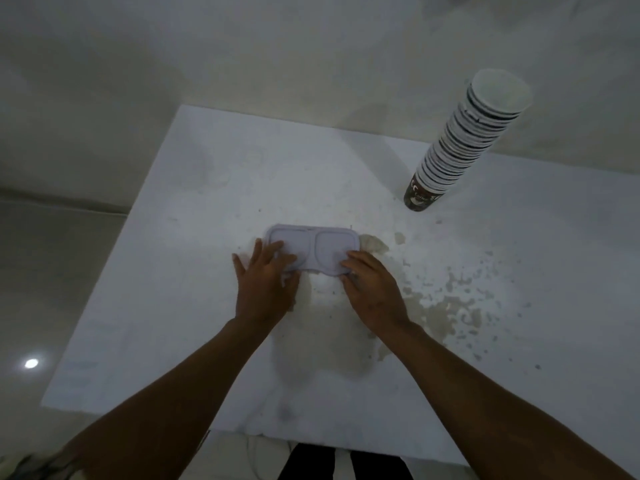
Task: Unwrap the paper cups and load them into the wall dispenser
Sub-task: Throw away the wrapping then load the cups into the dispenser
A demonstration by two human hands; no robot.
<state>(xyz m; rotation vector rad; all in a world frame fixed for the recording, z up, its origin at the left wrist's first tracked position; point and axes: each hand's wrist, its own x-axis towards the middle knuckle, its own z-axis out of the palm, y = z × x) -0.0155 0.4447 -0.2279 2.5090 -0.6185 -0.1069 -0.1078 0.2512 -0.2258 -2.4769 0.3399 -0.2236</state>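
Note:
A tall stack of paper cups [464, 140] stands upright at the far right of the white table [180, 306], its bottom cup brown with print. In the middle of the table lies a flat pale lilac plastic piece [313, 245] with two rounded recesses. My left hand [265, 282] rests on its left end with fingers spread. My right hand [372, 289] lies on its right end, fingers curled over the near edge. Both hands touch the piece; no wall dispenser is in view.
The tabletop is stained, with brownish patches and flecks [446, 306] to the right of my hands. The table's left edge drops to a tiled floor [52, 271]. A plain wall [277, 46] stands behind the table.

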